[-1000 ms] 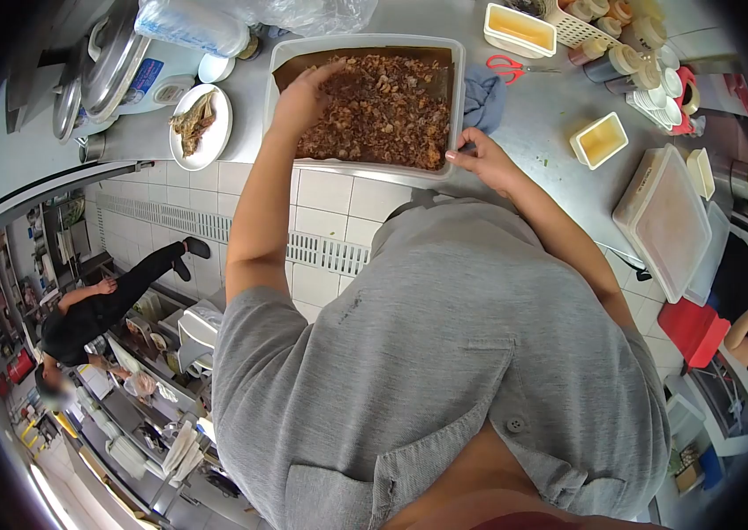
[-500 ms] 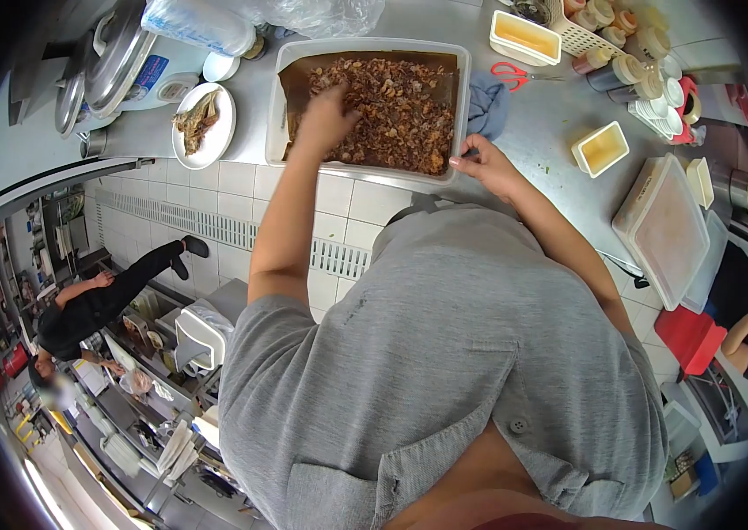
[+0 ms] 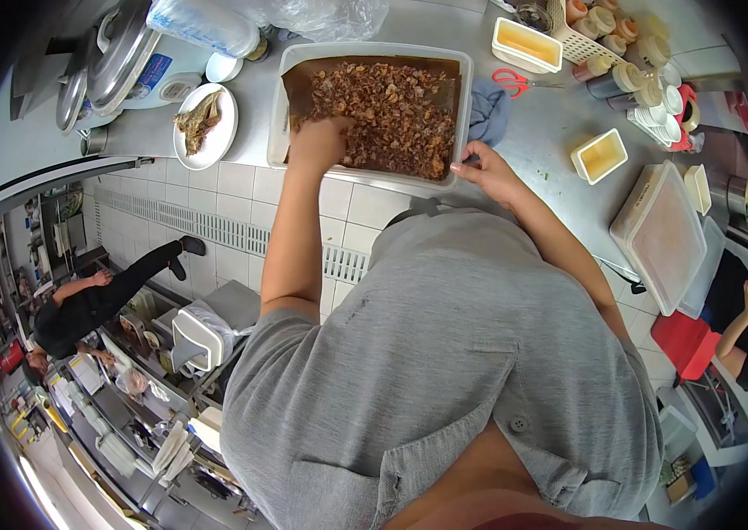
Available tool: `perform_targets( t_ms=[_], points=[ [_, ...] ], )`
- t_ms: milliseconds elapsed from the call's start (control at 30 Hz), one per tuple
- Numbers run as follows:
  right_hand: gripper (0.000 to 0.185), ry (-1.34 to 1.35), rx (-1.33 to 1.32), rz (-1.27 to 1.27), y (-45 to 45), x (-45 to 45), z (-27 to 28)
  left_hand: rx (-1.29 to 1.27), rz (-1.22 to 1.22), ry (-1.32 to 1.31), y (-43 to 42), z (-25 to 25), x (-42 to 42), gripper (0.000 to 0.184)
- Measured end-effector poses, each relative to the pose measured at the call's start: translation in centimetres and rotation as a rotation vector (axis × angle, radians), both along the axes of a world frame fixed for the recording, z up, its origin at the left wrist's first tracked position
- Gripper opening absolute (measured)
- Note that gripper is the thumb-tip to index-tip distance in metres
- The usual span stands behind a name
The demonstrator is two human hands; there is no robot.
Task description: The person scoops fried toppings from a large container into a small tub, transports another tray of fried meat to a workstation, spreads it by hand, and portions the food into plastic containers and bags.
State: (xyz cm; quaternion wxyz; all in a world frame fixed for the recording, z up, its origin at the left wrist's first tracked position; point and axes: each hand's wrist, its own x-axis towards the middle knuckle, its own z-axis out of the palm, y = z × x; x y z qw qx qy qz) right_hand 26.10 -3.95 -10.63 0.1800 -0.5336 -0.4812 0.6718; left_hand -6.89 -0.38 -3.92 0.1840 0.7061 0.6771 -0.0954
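A clear plastic container (image 3: 374, 49), lined with brown paper (image 3: 303, 85), holds a layer of crisp brown flakes (image 3: 396, 110). My left hand (image 3: 319, 143) is inside it at the near left, against the flakes. Its fingers are curled, and their tips are partly hidden, so what they hold cannot be made out. At the container's near right corner my right hand (image 3: 487, 170) grips the rim between thumb and fingers. A bluish-grey cloth (image 3: 488, 110) lies just beyond that hand, beside the container.
On the steel counter (image 3: 537, 132) are a plate (image 3: 225, 141) with a piece of fish, red scissors (image 3: 510, 83), tubs of yellow liquid (image 3: 601, 157), several sauce bottles (image 3: 618, 80) and a lidded box (image 3: 664, 234). One person (image 3: 82, 309) stands behind left, another (image 3: 740, 327) at right.
My left hand has moved down toward the container's near side, its fingers more curled. My right hand stays at the corner. The person at left has shifted slightly.
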Motion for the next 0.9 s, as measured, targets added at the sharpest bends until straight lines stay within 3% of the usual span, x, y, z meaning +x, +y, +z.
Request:
perform_targets(
  t_ms=[67, 133, 267, 333, 433, 500, 533, 567, 600, 633, 667, 700, 900],
  points=[
    [0.034, 0.016, 0.005, -0.002, 0.0, 0.0, -0.3, 0.126, 0.087, 0.053, 0.1, 0.1, -1.8, 0.037],
    [0.035, 0.031, 0.013, -0.004, 0.1, 0.0, -0.6, 0.273, 0.18, -0.168, 0.5, 0.0, -3.2, 0.041],
    [0.036, 0.026, -0.01, 0.007, 0.3, 0.1, -0.7, 0.262, 0.432, -0.448, 0.4, -1.0, -3.8, 0.038],
    [0.037, 0.016, -0.003, 0.023, 0.5, 0.2, -0.8, 0.607, -0.034, -0.361, 0.0, -4.0, -4.6, 0.038],
    [0.037, 0.03, -0.015, 0.03, 0.6, -0.1, -0.2, 0.696, -0.065, -0.271, -1.2, -3.9, -3.7, 0.04],
    [0.039, 0.074, 0.008, -0.118, 0.3, -0.8, 1.7, 0.445, 0.328, -0.512, -1.8, -3.4, -2.3, 0.029],
    [0.042, 0.015, -0.005, -0.078, 0.8, -0.5, -0.1, 0.524, 0.238, -0.436, -2.2, -4.4, -2.1, 0.022],
    [0.046, 0.021, 0.002, -0.06, 1.0, -0.2, -1.6, 0.27, 0.336, -0.347, -2.4, -2.9, -0.9, 0.024],
    [0.046, -0.051, -0.099, -0.013, 1.6, -0.5, -0.1, 0.215, 0.054, -0.292, -2.4, -5.2, -1.6, 0.032],
    [0.047, 0.033, -0.124, -0.076, 1.6, -1.2, -0.2, 0.401, 0.093, -0.092, -4.4, -1.7, 0.7, 0.043],
    [0.049, 0.092, -0.165, -0.177, 1.8, -1.9, -0.6, 0.431, 0.061, -0.132, -5.5, -3.0, 0.4, 0.054],
    [0.054, 0.184, -0.237, -0.186, 2.0, -1.8, -1.8, 0.612, 0.101, -0.025, -7.0, -5.1, 1.3, 0.056],
    [0.047, 0.139, -0.164, -0.122, 4.1, -0.6, -4.8, 0.462, 0.712, -0.142, -17.9, -1.1, 4.0, 0.067]
  ],
)
